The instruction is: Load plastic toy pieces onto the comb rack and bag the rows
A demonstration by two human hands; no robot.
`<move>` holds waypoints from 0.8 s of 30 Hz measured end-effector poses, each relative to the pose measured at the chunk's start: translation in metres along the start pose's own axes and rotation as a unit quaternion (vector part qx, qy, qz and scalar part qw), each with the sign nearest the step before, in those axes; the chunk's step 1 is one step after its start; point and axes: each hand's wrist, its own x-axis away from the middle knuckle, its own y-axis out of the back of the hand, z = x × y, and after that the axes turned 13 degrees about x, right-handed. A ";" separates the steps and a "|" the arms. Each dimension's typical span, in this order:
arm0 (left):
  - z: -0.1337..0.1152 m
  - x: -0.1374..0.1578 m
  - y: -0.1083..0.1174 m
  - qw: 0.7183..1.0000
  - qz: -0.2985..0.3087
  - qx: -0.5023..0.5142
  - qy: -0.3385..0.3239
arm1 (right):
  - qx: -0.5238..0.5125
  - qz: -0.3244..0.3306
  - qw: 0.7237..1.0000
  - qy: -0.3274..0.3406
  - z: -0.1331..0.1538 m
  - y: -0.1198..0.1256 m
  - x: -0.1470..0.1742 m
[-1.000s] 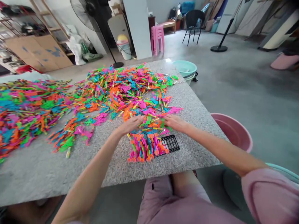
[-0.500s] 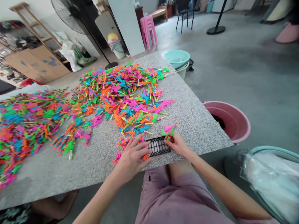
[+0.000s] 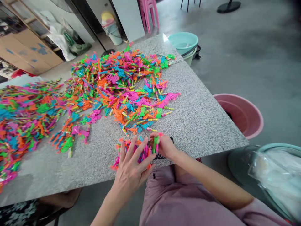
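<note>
My left hand (image 3: 133, 164) lies with fingers spread over a packed row of bright plastic toys (image 3: 125, 146) near the table's front edge. Between the thumb and fingers of my right hand (image 3: 166, 146) is a green plastic toy (image 3: 155, 144) with pink showing beside it; it is upright, close to the end of the row. Beneath that hand, a black lattice basket (image 3: 161, 156) is mostly covered. A large heap of small gun-shaped plastic toys (image 3: 113, 78), in pink, orange, green and blue with yellow tubes, spreads beyond my hands.
The speckled stone table (image 3: 202, 125) ends close to my lap. A pink tub (image 3: 250, 116) stands off its right edge, and a teal tub with clear plastic (image 3: 277, 169) is nearer me. A turquoise basin (image 3: 184, 42) sits past the far corner. Another person's arm (image 3: 61, 201) shows at lower left.
My right hand has moved left with the toy, from the basket's right end to the row. My left fingers have spread wider. The view has tilted down.
</note>
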 end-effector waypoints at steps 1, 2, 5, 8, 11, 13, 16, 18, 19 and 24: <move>0.000 0.000 0.000 1.000 -0.004 0.000 0.000 | 0.014 0.008 1.000 0.020 0.001 -0.002 -0.003; 0.000 0.001 -0.001 1.000 -0.009 0.000 0.001 | 0.036 0.018 0.998 0.047 0.002 -0.002 -0.004; 0.002 0.004 -0.003 1.000 -0.020 -0.002 -0.003 | 0.135 0.050 0.981 0.131 0.002 0.002 -0.005; 0.003 0.006 -0.006 0.999 -0.037 0.000 -0.014 | 0.196 0.071 0.963 0.170 0.002 0.002 -0.004; 0.002 0.003 -0.008 1.000 -0.014 -0.002 -0.008 | 0.190 0.065 0.965 0.167 0.003 -0.003 -0.004; 0.000 -0.001 -0.008 1.000 0.005 -0.014 0.004 | 0.167 0.055 0.970 0.166 0.003 -0.005 -0.005; -0.004 -0.003 -0.008 0.999 0.005 -0.029 0.021 | 0.155 0.061 0.970 0.175 0.001 -0.001 -0.008; -0.005 -0.002 -0.007 0.999 0.007 -0.038 0.027 | 0.165 0.083 0.965 0.185 -0.001 0.007 -0.014; -0.005 0.000 -0.007 0.999 0.008 -0.044 0.027 | 0.174 0.088 0.964 0.179 0.000 0.013 -0.018; -0.004 0.005 -0.005 0.998 -0.001 -0.048 0.035 | 0.276 0.047 0.959 0.050 0.011 0.029 -0.045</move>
